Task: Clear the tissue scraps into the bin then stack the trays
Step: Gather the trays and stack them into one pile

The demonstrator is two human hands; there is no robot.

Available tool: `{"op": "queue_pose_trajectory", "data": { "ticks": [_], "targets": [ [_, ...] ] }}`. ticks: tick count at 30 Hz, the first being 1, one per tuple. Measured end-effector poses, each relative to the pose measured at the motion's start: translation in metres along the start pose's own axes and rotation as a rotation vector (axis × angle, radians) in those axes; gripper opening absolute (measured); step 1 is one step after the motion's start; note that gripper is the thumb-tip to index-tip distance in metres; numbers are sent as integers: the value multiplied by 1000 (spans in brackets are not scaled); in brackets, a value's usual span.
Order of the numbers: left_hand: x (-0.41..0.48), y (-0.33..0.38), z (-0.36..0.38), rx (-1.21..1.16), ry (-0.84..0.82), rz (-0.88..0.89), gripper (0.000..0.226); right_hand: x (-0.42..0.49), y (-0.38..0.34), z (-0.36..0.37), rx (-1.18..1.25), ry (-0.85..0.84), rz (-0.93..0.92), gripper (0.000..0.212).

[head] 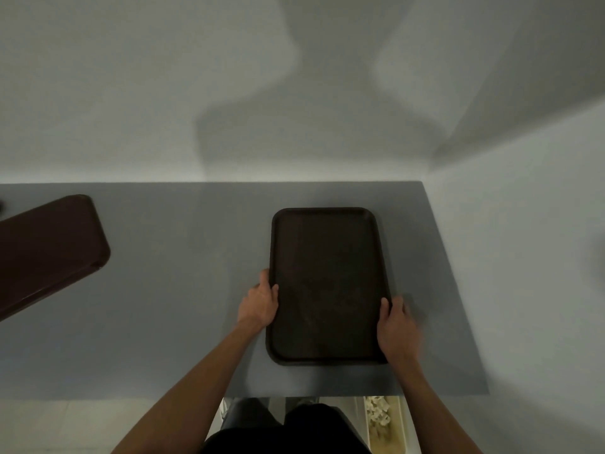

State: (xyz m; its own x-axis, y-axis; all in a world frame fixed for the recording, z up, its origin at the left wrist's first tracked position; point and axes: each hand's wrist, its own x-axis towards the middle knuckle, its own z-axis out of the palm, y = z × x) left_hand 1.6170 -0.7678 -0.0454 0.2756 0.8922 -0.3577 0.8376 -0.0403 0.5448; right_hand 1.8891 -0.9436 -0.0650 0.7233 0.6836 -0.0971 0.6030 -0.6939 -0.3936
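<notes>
Gripping both long sides of the dark brown rectangular plastic tray (329,286) with left hand (260,304) and right hand (397,329); aiming far left for the other reddish-brown plastic tray (49,250).

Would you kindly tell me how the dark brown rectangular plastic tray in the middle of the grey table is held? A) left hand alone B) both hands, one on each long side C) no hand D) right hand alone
B: the left hand grips the left long edge of the dark brown rectangular plastic tray, the right hand the right edge.
</notes>
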Motion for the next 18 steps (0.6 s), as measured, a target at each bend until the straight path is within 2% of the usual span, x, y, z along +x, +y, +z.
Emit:
{"op": "queue_pose_trajectory", "data": {
  "ticks": [5,11,15,18],
  "targets": [
    [-16,-20,-13,-4,18,-38,39,-22,-17,5,-60,20,-8,31],
    [-30,-54,-26,47,69,-52,41,-46,-53,24,-37,30,-85,21],
    [-43,-85,-32,197,91,-9,54,-65,-77,27,18,-39,-110,35],
    [-48,-103,-45,221,116,-33,52,-80,-96,31,35,-53,-132,38]
  ]
}}
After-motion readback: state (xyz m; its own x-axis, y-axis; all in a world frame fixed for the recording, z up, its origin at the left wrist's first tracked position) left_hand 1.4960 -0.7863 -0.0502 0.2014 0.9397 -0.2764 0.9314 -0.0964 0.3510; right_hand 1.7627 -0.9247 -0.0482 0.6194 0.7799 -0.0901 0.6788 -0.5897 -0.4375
